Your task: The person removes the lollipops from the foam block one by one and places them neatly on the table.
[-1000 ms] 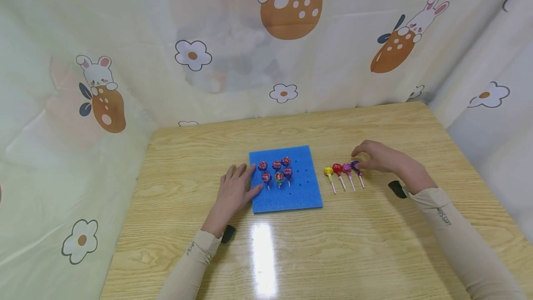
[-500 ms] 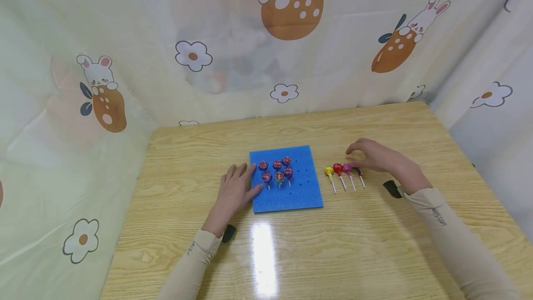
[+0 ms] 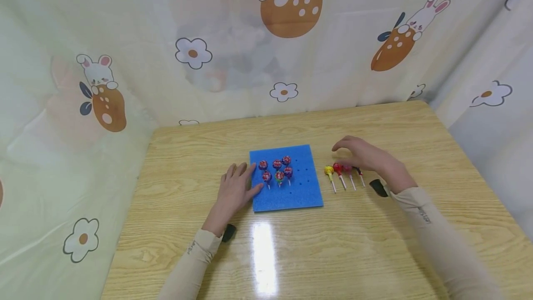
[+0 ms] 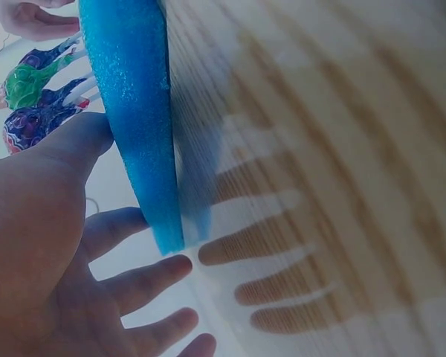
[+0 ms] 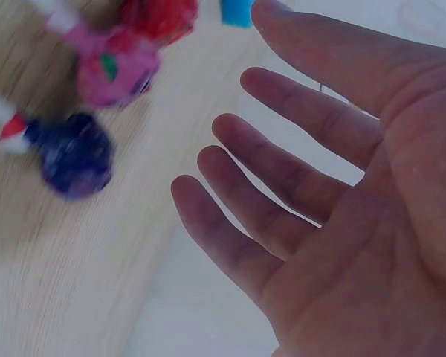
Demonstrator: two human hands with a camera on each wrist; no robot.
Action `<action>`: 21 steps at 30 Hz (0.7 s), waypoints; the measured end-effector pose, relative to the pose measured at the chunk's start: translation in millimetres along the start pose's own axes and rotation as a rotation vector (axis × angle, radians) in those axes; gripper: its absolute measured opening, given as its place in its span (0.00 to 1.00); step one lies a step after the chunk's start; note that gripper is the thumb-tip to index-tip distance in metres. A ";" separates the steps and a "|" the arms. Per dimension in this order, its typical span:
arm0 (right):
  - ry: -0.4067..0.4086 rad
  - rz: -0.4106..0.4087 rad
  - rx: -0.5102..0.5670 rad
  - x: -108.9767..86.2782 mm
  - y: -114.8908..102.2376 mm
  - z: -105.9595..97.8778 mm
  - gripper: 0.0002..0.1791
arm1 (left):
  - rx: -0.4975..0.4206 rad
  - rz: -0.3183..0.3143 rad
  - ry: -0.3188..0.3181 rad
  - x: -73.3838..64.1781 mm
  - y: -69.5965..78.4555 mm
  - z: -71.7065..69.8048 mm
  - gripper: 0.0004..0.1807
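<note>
A blue foam board lies on the table, with several wrapped lollipops standing in it by their sticks. My left hand rests at the board's left edge, thumb and fingers spread and straight, touching it; the left wrist view shows the thumb on the foam. To the right lie a yellow lollipop, a red one, a pink lollipop and a dark purple lollipop in a row. Above them hovers my right hand, its fingers loosely extended, holding nothing and partly covering the purple one.
Small holes dot the right part of the board. The wood-grain table reaches back to a patterned curtain with rabbits and flowers. A bright light reflection crosses the table in front of the board.
My right hand has moved left from the purple lollipop, over the pink and red ones. The left hand and the lollipops stay in place.
</note>
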State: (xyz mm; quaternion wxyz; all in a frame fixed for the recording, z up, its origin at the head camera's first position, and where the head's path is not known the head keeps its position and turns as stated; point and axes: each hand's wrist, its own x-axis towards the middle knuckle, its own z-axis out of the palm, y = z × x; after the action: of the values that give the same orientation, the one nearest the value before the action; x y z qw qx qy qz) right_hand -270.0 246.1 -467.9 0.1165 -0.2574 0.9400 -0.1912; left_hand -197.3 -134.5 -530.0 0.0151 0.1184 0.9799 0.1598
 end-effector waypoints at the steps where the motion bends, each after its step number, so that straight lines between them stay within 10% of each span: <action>1: 0.000 0.003 0.003 1.6 -1.5 1.1 0.21 | -0.004 0.000 0.000 -0.3 0.2 -0.4 0.39; 21: 0.087 -0.053 0.074 22.8 -32.0 24.3 0.23 | -0.005 0.000 -0.002 0.6 -1.1 1.6 0.39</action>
State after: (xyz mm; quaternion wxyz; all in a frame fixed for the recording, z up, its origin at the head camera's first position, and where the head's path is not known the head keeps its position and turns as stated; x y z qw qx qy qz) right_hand -267.4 201.3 -479.1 0.0799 -0.2690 0.9293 -0.2399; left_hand -198.0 -134.8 -531.8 0.0163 0.1184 0.9795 0.1623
